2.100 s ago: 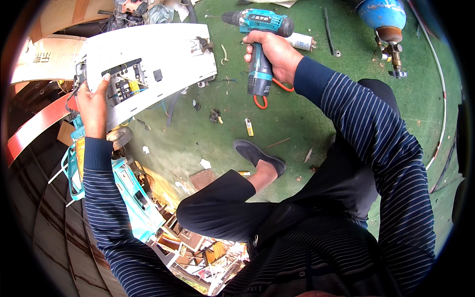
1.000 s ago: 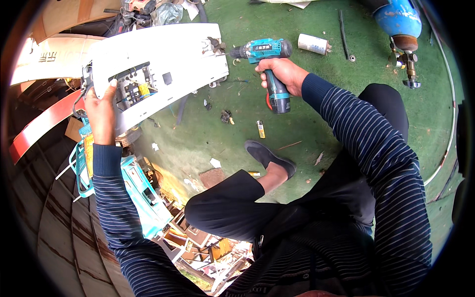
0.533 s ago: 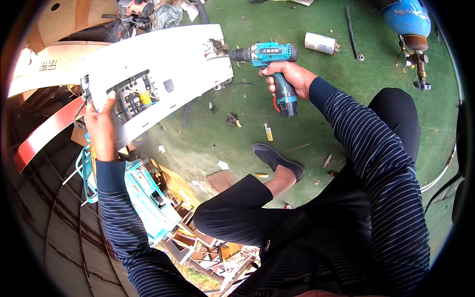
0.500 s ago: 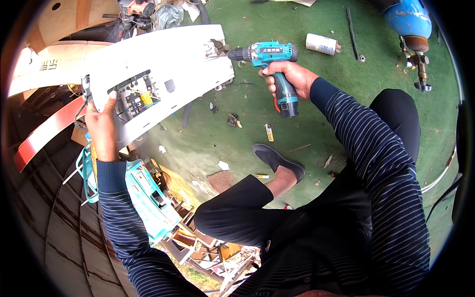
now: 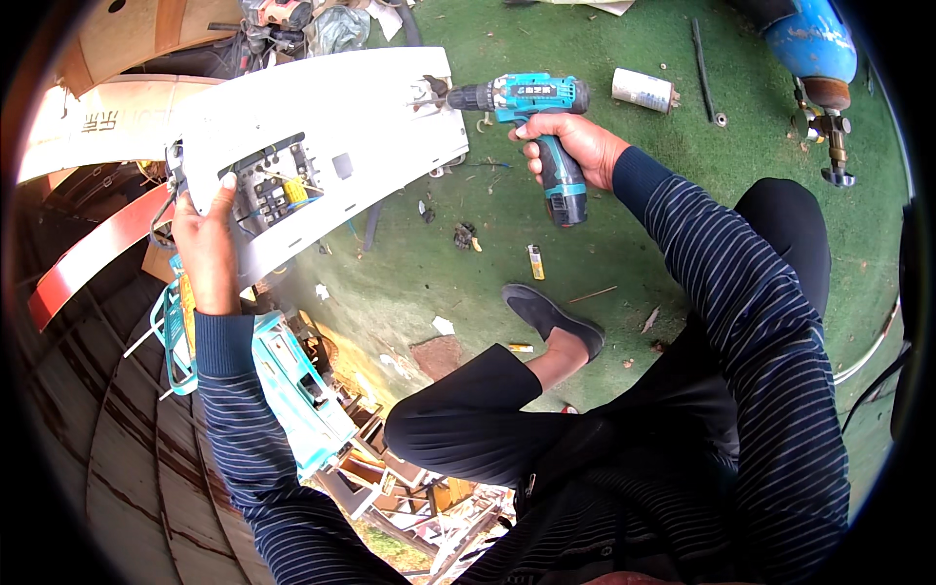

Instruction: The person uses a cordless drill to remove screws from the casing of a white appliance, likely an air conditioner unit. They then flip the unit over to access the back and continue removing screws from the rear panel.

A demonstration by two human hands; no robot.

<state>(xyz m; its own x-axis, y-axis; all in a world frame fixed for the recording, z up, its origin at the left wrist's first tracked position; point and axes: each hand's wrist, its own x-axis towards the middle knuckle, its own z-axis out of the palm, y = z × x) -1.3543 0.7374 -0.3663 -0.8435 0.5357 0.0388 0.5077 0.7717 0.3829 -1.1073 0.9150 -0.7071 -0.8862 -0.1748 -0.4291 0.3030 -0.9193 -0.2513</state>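
Braced on One Side, Levelled From the Other

A person's left hand (image 5: 208, 244) grips the lower left edge of a long, curved white panel (image 5: 341, 93), thumb pressed flat on its face. The fingers are hidden beneath, so how they close there cannot be told; the hold looks intended to stop the panel sliding or twisting.

The panel lies at the upper left of the view, its right end reaching out over the green floor (image 5: 604, 239). There the right hand (image 5: 577, 146) wraps the handle of a teal-and-black, pistol-shaped cordless drill (image 5: 534, 93), fingers curled firmly around it. The drill is held level, chuck pointing left toward a cluster of small, dark metal parts (image 5: 426, 95) on the panel, a pose that seems chosen to line up the thin bit. Whether the tip touches anything is too small to tell.

Beside the left thumb, a bank of black-and-grey electrical terminals (image 5: 261, 200) sits exposed in the panel's cut-out, next to a small yellow block (image 5: 295, 190).

Beyond the drill, a white cylinder with a metal end (image 5: 642, 90) lies on its side, apparently set aside from the work. A yellow pocket lighter (image 5: 535, 262) lies near a dark grey slip-on shoe (image 5: 548, 318), and a blue metal tank (image 5: 814, 54) with a brass-coloured valve (image 5: 835, 132) occupies the upper right.
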